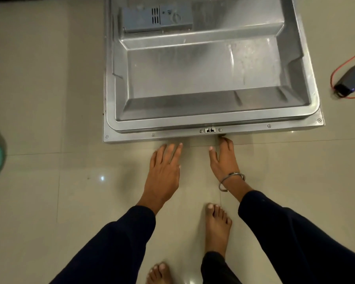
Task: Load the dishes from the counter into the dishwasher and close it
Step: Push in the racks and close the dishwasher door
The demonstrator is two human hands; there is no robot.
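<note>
the dishwasher door point(203, 78) lies fully open and flat, no dishes in view, so loading looks finished and closing remains. right hand point(223, 158) reaches under the door's front edge, fingertips hidden; left hand point(164, 171) hovers spread beside it.

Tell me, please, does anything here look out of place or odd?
Yes. A dark device with a red cable lies loose on the floor tiles, right of the open dishwasher door. The door's steel liner shows pale streaks and spots. Nothing looks broken.
</note>
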